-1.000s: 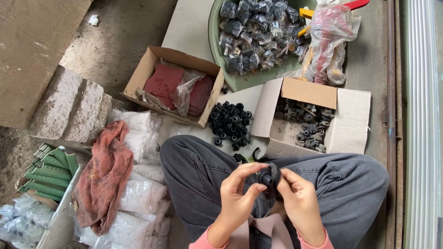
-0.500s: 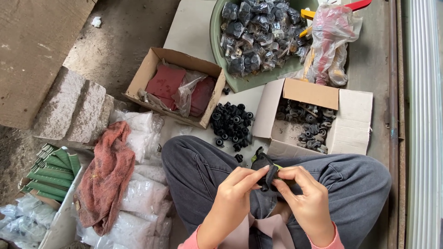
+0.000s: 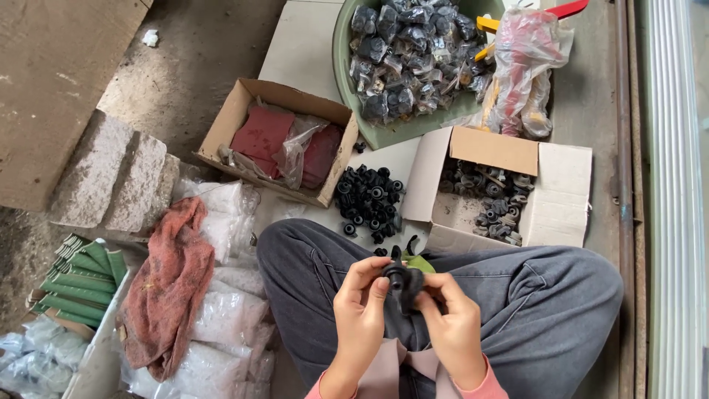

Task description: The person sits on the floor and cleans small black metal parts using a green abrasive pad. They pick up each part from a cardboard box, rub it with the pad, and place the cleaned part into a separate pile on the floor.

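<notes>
Both my hands meet over my lap, above grey trousers. My left hand point(image 3: 360, 310) pinches a small black rubber part point(image 3: 400, 279) with a round ring at its top. My right hand point(image 3: 452, 327) grips the same part from the other side, fingers curled around its lower end. Something green point(image 3: 422, 263) lies on my leg just behind the part. A loose pile of similar black parts point(image 3: 369, 199) sits on the floor ahead of my knees.
A white carton point(image 3: 557, 199) with black parts stands ahead on the right. A green basin point(image 3: 346, 66) holds bagged black parts, beside a red-and-clear plastic bag point(image 3: 526, 66). A brown box point(image 3: 236, 118) holds red sheets. On the left: a reddish rag point(image 3: 166, 288), clear bags, green rolls point(image 3: 77, 277).
Both hands have shifted left and nearer to me with the black part. It is turned so its round ring shows at the top.
</notes>
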